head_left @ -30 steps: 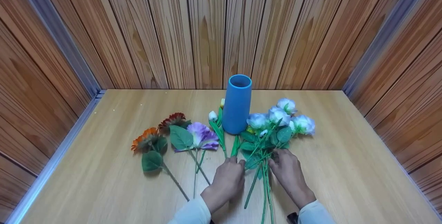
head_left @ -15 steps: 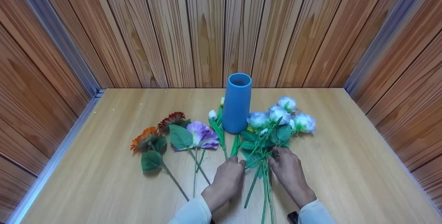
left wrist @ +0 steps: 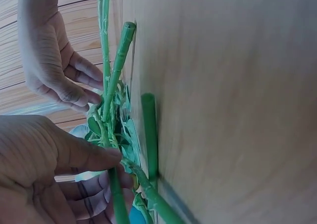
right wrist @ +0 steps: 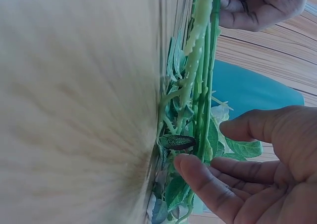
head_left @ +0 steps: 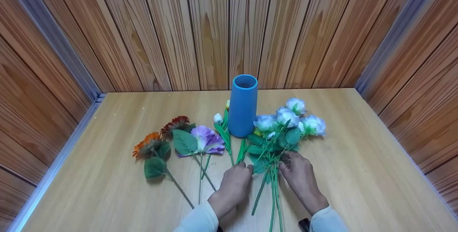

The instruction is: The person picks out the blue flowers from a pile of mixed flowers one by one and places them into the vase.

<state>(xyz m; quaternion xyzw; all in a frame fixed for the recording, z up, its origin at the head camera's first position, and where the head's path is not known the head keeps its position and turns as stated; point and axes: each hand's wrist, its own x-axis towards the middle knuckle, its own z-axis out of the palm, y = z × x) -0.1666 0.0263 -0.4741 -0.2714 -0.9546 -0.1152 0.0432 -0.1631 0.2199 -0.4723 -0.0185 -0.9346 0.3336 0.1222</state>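
In the head view, my left hand (head_left: 233, 184) is low at the middle, below the vase. Thumb and fingertips pinch a green flower stem (left wrist: 118, 194) in the left wrist view. My right hand (head_left: 300, 179) is beside the bundle of green stems (head_left: 274, 192) under light-blue, rose-like flowers (head_left: 287, 116). In the right wrist view its thumb and fingers stand apart, fingertips close to the leaves (right wrist: 177, 192). Whether they touch the stems I cannot tell. A tall blue vase (head_left: 243, 112) stands upright behind the hands, with no flower showing above its rim.
Left of my hands lie an orange flower (head_left: 148, 144), a dark red flower (head_left: 175, 126) and a purple flower (head_left: 207, 139), stems toward me. A white tulip (head_left: 218, 118) lies beside the vase. Wooden walls (head_left: 207, 31) enclose the table (head_left: 357, 174).
The head view has shifted slightly, so the vase and flowers appear a little farther left. Both hands keep their places among the stems.
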